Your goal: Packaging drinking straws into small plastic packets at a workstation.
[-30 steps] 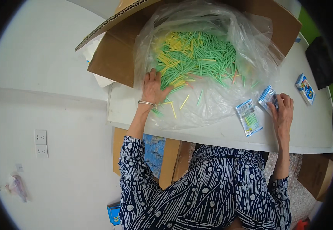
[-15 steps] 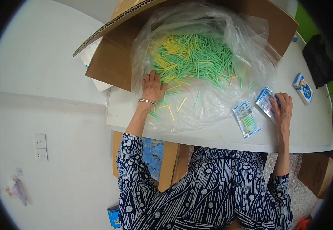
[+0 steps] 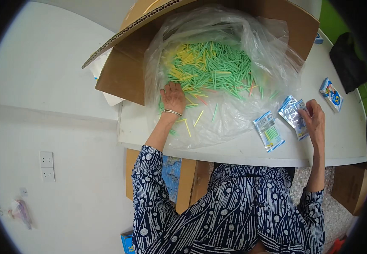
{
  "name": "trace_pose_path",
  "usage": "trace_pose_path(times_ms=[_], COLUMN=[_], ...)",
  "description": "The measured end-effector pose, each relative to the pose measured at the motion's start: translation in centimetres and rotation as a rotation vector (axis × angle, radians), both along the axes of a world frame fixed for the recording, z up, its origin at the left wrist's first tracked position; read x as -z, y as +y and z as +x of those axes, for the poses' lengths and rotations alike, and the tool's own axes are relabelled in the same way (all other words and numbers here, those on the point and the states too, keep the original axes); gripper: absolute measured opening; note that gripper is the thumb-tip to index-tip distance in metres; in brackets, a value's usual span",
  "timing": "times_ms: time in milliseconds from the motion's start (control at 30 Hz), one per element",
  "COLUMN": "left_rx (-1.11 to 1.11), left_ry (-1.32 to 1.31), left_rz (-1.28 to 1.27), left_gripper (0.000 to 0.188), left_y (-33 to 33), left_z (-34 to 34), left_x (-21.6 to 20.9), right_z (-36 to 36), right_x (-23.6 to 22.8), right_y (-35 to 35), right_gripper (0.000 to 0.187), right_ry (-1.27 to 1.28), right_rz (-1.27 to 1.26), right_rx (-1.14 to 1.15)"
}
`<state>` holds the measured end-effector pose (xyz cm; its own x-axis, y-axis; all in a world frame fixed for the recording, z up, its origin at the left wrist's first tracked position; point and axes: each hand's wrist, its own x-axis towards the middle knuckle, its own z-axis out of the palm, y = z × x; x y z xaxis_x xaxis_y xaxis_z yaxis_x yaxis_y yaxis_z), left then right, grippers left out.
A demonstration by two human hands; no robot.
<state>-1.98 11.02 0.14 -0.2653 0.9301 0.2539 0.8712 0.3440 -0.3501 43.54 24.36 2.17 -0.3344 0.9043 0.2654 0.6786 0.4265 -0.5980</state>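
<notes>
Green and yellow thin plastic sticks (image 3: 221,70), like short straws, lie heaped in a large clear plastic bag (image 3: 234,120). A few pinkish-red ones are among them. My left hand (image 3: 173,100), with a bracelet at its wrist, rests palm down at the heap's lower left edge. Its fingers are curled together; whatever is under them is hidden. My right hand (image 3: 316,122) is at a silver and blue packet (image 3: 292,113), thumb at its edge, with the fingers apart from the thumb. Left of it lies another packet (image 3: 269,132), whose clear window shows green sticks.
An open cardboard box (image 3: 122,70) on its side surrounds the bag. A blue and white small box (image 3: 331,95) and a black bag (image 3: 348,63) lie at the right of the white table (image 3: 234,153). Another cardboard box (image 3: 185,186) stands below the table.
The right hand's fingers have lifted off the packet, so more of it shows. My left hand has shifted slightly right and down along the heap's edge. The whole view has shifted a little.
</notes>
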Motion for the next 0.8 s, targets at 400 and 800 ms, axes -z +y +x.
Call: trace_pose_path(times_ms=[400,800], left_rx=[0.064,-0.046], left_ry=[-0.282,-1.937], left_rz=[0.186,0.444], left_gripper=[0.014,0.024], left_y=[-1.3,1.1], left_z=[1.5,10.7], left_x=[-2.7,-6.9], right_z=[0.5,-8.1], right_x=[-5.7,-2.9], right_y=[-2.2,-2.1], right_gripper=[0.019,0.023], right_ry=[0.384,0.495], right_rz=[-0.342,-0.263], right_rx=[-0.098,-0.493])
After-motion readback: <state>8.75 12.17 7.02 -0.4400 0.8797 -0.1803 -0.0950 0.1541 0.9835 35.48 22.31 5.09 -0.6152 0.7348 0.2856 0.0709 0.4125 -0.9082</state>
